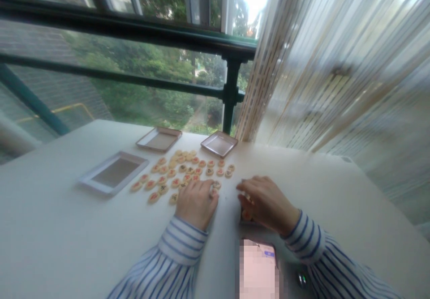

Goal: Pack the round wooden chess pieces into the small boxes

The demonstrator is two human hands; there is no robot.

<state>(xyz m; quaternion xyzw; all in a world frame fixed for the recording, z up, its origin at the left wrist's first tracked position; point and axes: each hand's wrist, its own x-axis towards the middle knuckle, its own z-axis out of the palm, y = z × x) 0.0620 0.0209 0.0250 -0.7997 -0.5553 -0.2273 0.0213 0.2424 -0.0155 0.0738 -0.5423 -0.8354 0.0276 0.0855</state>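
Round, pale Chinese chess pieces [175, 182] with red or dark characters lie scattered on the white table [60, 218]. My left hand [197, 202] rests at the near right edge of this spread. Its fingers are curled in, with a pale bit, apparently a piece, at the fingertips; another piece [217, 185] lies just beyond them. To the right, my right hand [265, 202] is closed with a pale piece showing partly between thumb and fingers. It hangs over a small dark-edged box [247, 222], mostly hidden, holding at least one piece [246, 215].
Behind the pieces are two shallow brown-rimmed trays or lids, one left [159, 139] and one right [219, 144]. A white-rimmed tray [97, 187] stands at the left. A phone [258, 267] lies at the near edge. A string curtain [262, 88] and green railing [230, 93] border the table.
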